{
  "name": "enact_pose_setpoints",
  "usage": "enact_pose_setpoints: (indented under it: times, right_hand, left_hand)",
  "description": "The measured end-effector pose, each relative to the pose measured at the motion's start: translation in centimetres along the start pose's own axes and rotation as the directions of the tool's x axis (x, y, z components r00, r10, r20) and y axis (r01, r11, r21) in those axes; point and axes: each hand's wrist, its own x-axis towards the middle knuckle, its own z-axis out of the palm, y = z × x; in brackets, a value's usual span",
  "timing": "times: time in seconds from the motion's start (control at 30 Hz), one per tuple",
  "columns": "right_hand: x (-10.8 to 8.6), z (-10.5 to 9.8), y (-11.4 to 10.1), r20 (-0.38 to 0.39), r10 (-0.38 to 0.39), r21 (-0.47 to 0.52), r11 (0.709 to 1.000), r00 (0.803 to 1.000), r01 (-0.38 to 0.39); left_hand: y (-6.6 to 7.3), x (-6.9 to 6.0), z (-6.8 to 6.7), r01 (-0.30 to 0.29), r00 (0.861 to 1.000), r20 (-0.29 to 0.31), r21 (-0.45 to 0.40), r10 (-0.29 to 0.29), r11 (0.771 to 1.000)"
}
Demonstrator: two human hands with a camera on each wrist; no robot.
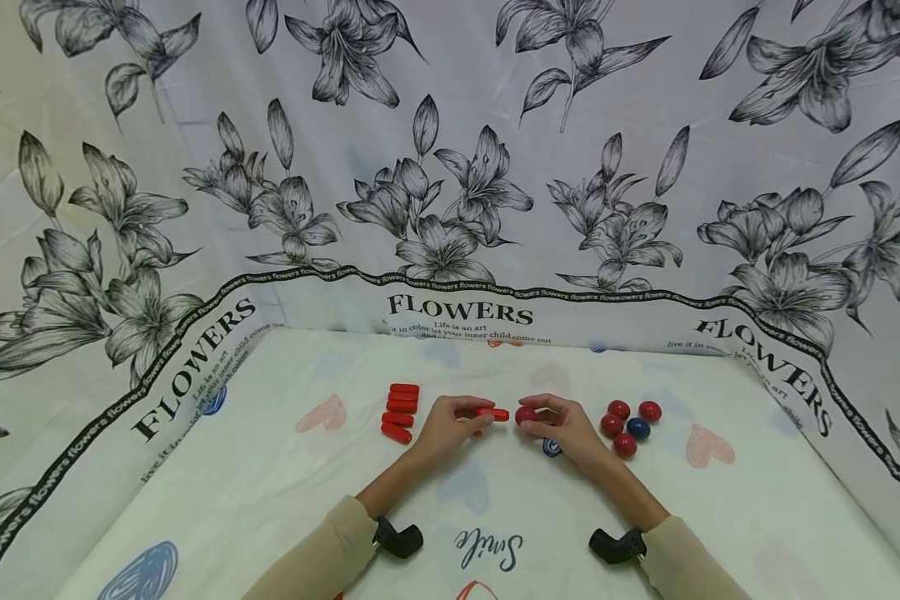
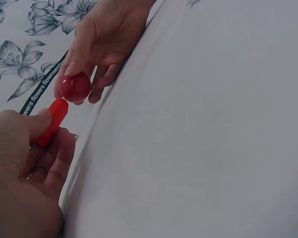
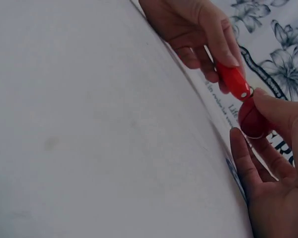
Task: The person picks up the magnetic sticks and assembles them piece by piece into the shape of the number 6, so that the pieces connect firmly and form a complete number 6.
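Note:
Above the table, my left hand pinches a short red stick between thumb and fingers, its free end pointing right. Facing it, my right hand holds a glossy dark red ball by the fingertips. In the left wrist view the stick's end lies right by the ball; whether they touch I cannot tell. A small pale spot marks the stick's end in the right wrist view, close to the ball, which the right thumb partly covers.
Several red sticks lie in a column left of my left hand. To the right of my right hand sit several red balls and one blue ball. A floral curtain borders the printed white cloth at the back and sides.

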Motion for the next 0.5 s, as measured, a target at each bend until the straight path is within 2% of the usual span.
enact_pose_setpoints:
  times: [0.13, 0.2, 0.33, 0.43, 0.5]
  right_hand:
    - [-0.1, 0.0, 0.1, 0.010, 0.001, -0.030, 1.000, 1.000, 0.000]
    - [-0.1, 0.0, 0.1, 0.013, -0.005, -0.028, 1.000, 1.000, 0.006]
    - [-0.6, 0.1, -1.4, 0.038, -0.005, -0.029, 1.000, 0.999, 0.006]
    - [-0.9, 0.2, -2.4, 0.059, 0.009, -0.030, 1.000, 0.998, -0.007]
    - [-0.9, 0.2, -2.4, 0.065, 0.010, -0.028, 1.000, 0.998, -0.008]
  left_hand:
    - [-0.5, 0.0, 0.2, 0.009, 1.000, -0.001, 0.007, -0.009, 1.000]
    - [-0.2, -0.2, 0.3, 0.007, 1.000, -0.001, 0.002, -0.007, 1.000]
    - [0.0, -0.2, 0.3, -0.002, 1.000, 0.005, -0.007, 0.002, 1.000]
    - [-0.3, -0.1, 0.4, -0.012, 1.000, 0.013, 0.000, 0.012, 1.000]
    - [-0.3, -0.2, 0.6, -0.013, 1.000, 0.018, 0.008, 0.013, 1.000]
